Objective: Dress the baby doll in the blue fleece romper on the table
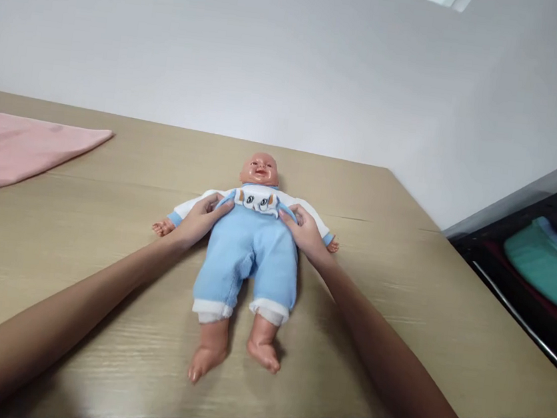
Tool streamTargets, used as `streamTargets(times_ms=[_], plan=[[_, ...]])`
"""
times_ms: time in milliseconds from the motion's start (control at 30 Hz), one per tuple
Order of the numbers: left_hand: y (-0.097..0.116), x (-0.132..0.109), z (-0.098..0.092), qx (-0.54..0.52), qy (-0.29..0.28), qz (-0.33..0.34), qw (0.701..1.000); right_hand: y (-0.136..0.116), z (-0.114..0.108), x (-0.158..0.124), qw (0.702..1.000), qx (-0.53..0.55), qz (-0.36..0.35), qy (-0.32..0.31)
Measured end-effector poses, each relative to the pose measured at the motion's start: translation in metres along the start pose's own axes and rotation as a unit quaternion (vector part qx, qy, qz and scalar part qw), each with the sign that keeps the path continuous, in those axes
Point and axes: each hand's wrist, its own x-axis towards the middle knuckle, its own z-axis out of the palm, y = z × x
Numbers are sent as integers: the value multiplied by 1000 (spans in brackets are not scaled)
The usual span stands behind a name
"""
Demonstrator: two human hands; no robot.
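Observation:
A baby doll (261,170) lies on its back in the middle of a light wooden table (401,283), head away from me, bare feet toward me. It wears a white top with blue cuffs and light blue trousers (248,252) with white hems. My left hand (200,219) pinches the trousers' waistband at the doll's left-of-view side. My right hand (303,231) pinches the waistband on the other side. Both hands are closed on the fabric at the doll's chest level.
A pink cloth (8,148) lies flat at the table's far left. A dark shelf unit (548,266) to the right holds folded teal and blue fabric (548,266). A plain white wall stands behind the table.

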Motion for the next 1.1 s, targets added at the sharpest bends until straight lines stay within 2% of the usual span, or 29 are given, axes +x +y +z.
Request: streamTargets(times_ms=[133,233,333,400,500,600,667,800,867,933,1033,1100], plan=[[-1,-3,-35,32,-151,-22,988,-4,-25,-15,993,11,30,-112],[-2,-4,-52,55,-210,-19,976,-2,-32,-22,988,42,61,-134],[-7,-7,-49,14,-190,-35,981,7,-22,-22,984,108,98,-103],[-11,-11,-39,-91,-146,-72,983,13,-13,-21,973,173,128,-80],[-16,-15,-22,-246,-96,-112,958,18,-4,-21,948,265,166,-52],[-16,-18,-12,-288,-95,-126,944,20,-2,-22,936,298,182,-41],[-16,-18,-12,-284,-100,-128,945,21,-1,-22,934,301,185,-48],[-20,-14,-26,-235,-140,-95,957,21,-11,-19,948,256,160,-101],[-21,-11,-38,-162,-184,-59,968,18,-27,-17,960,181,129,-172],[-21,-9,-49,-46,-215,-5,975,13,-47,-15,961,92,97,-242],[-21,-8,-60,117,-195,86,970,4,-69,-13,953,29,74,-293],[-22,-9,-62,156,-180,118,964,-1,-71,-14,951,20,58,-303]])
